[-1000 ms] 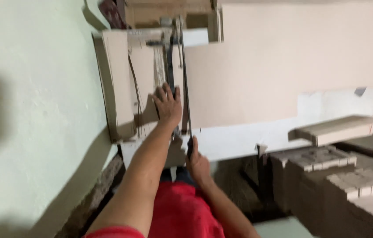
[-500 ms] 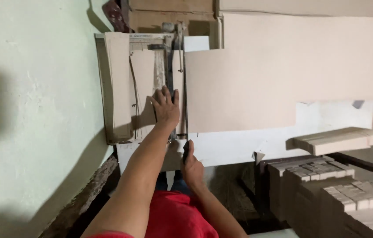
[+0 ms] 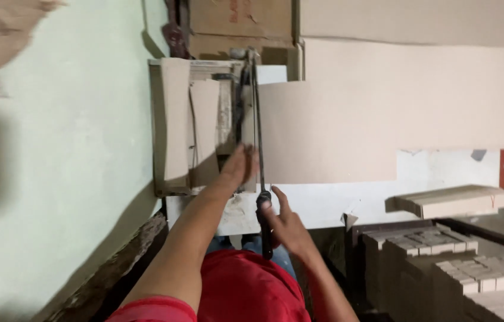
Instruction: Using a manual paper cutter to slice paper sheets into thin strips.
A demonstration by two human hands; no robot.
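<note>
The right hand (image 3: 288, 223) was closed round the black handle (image 3: 264, 220) of a long cutter blade (image 3: 258, 119), which lay hinged down along the white cutter bed (image 3: 323, 206). The left hand (image 3: 239, 169) pressed flat, fingers loosely spread, on a narrow cardboard strip (image 3: 204, 131) beside the blade. The large cardboard sheet (image 3: 395, 107) to the right looked stiff, light and easily creased, best held flat near the cut. A pale green wall (image 3: 55, 179) stood left; stacked cardboard pieces (image 3: 460, 268) sat lower right
</note>
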